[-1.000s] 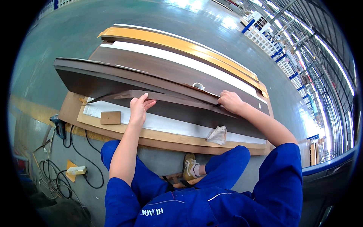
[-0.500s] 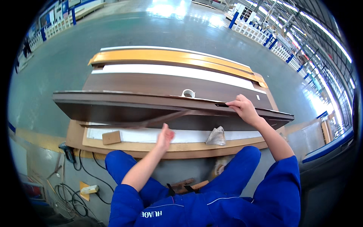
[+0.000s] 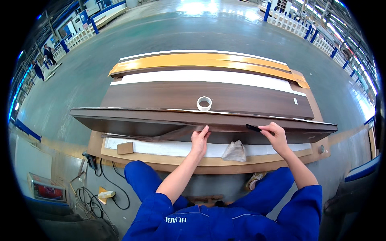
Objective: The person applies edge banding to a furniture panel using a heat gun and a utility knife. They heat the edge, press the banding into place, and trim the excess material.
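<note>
A long dark brown panel [image 3: 152,116] stands across the bench in front of me, with a narrow edge facing up. From that edge a loose brown strip [image 3: 171,134] sags down to the left across the panel's near face. My left hand [image 3: 199,142] grips the strip between thumb and fingers, close to the panel's edge. My right hand [image 3: 275,135] is closed on a small flat black blade-like tool [image 3: 253,128], its tip pointing left at the panel's lower front edge. Which kind of tool it is, I cannot tell.
Behind the panel, a tape roll [image 3: 204,103] rests on another brown board [image 3: 161,94]. Farther back lie yellow-wrapped pieces [image 3: 201,60]. Nearer me are a brown block [image 3: 125,148] and a crumpled cloth [image 3: 235,151]. Cables [image 3: 122,193] and a power tool [image 3: 91,160] are at lower left.
My left hand has moved up and right and taken hold of the strip. My right hand has brought the black tool down from the upper edge toward the front edge. The view has shifted.
</note>
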The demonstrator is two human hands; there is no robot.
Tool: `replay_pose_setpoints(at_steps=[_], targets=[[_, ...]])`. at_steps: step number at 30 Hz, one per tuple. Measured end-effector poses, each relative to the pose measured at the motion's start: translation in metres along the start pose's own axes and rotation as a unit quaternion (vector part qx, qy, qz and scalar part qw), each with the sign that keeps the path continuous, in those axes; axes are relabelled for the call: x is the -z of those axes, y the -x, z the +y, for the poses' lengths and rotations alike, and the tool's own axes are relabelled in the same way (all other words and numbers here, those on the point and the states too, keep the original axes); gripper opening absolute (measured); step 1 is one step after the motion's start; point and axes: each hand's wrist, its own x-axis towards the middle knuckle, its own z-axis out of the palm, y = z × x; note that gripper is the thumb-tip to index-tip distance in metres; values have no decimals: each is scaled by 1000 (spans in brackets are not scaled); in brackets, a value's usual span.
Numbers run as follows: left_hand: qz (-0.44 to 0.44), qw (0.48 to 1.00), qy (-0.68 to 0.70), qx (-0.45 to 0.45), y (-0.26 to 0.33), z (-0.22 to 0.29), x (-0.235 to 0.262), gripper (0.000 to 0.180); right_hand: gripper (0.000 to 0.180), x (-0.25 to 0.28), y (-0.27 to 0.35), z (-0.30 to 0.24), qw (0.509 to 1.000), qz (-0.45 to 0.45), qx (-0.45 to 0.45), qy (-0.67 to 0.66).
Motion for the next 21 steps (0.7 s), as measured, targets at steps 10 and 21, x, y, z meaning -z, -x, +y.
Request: replay_pose_setpoints(at_steps=[10, 21], targets=[[119, 980, 46, -150, 3, 2, -16, 13, 17, 26, 14, 18, 998, -38, -33, -39], [151, 974, 30, -165, -3, 40, 14, 16, 15, -58, -57, -49, 992, -83, 86, 36]])
